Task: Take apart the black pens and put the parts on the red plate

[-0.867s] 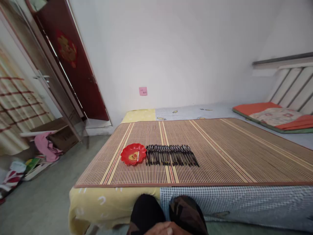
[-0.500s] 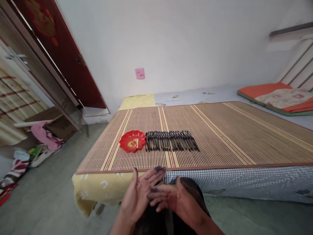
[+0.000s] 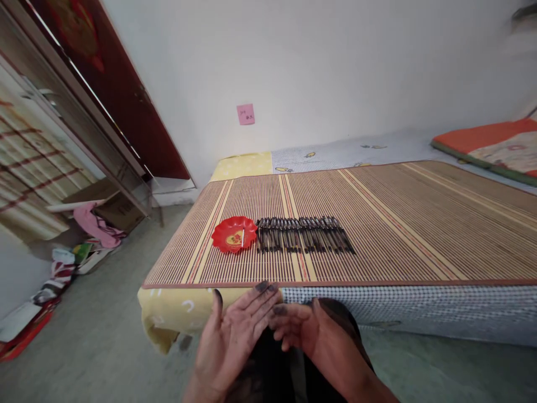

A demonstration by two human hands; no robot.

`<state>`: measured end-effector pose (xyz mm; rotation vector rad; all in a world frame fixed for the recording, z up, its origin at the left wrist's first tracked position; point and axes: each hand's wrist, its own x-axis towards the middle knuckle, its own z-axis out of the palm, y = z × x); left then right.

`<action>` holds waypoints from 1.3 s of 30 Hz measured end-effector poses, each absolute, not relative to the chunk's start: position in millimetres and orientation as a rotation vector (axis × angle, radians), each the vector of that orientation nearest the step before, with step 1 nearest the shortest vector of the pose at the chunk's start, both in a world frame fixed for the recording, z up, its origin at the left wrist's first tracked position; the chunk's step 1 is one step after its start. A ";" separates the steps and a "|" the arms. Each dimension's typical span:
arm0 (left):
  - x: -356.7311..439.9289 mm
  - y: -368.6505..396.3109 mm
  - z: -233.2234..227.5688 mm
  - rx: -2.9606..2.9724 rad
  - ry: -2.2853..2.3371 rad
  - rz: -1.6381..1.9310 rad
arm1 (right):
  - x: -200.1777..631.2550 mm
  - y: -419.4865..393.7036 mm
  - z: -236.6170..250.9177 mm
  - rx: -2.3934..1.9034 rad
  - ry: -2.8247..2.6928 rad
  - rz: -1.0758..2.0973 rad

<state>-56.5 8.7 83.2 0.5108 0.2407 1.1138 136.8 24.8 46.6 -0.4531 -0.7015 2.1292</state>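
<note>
My left hand [image 3: 237,327] is palm up in front of the bed's near edge, fingers stretched out, with dark smudges on its fingertips. Close on its right is my right hand [image 3: 304,330], fingers apart and slightly bent, one fingertip darkened too. Neither palm holds anything. Beyond them, a row of black pens [image 3: 304,235] lies side by side on the striped bamboo mat [image 3: 390,224]. At the row's left end is a red scalloped plate [image 3: 222,236] with a thin white stick [image 3: 243,237] in it.
The mat covers a bed with a yellow and checked sheet [image 3: 184,313]. A folded orange quilt [image 3: 482,137] is at the far right. On the wall is a pink note [image 3: 245,114]. To the left are a dark red door [image 3: 126,84], a cardboard box [image 3: 128,212] and clutter on the floor.
My hands have drawn slightly apart; the right one has shifted right, off the left fingers. The view has turned a little to the left and down. The pens and plate lie as before.
</note>
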 end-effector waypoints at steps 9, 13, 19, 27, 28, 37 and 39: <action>-40.1 5.3 64.2 0.403 0.790 1.404 | 139.7 28.2 30.7 -0.756 -0.779 1.847; -30.1 2.1 56.4 0.422 0.857 1.326 | 142.3 25.7 33.5 -0.751 -0.828 1.849; -21.1 1.0 59.2 0.483 0.867 1.333 | 139.7 24.7 30.8 -0.660 -0.768 1.890; -28.0 7.6 58.4 0.397 0.698 1.216 | 142.5 28.9 31.4 -0.593 -0.596 2.027; -28.4 7.7 58.2 0.391 0.692 1.214 | 143.1 29.5 31.4 -0.588 -0.577 2.028; -25.0 7.7 49.9 0.449 0.921 1.310 | 143.8 31.7 22.0 -0.668 -0.561 1.959; -24.5 7.8 45.1 0.462 0.979 1.306 | 144.2 32.8 15.9 -0.746 -0.645 1.865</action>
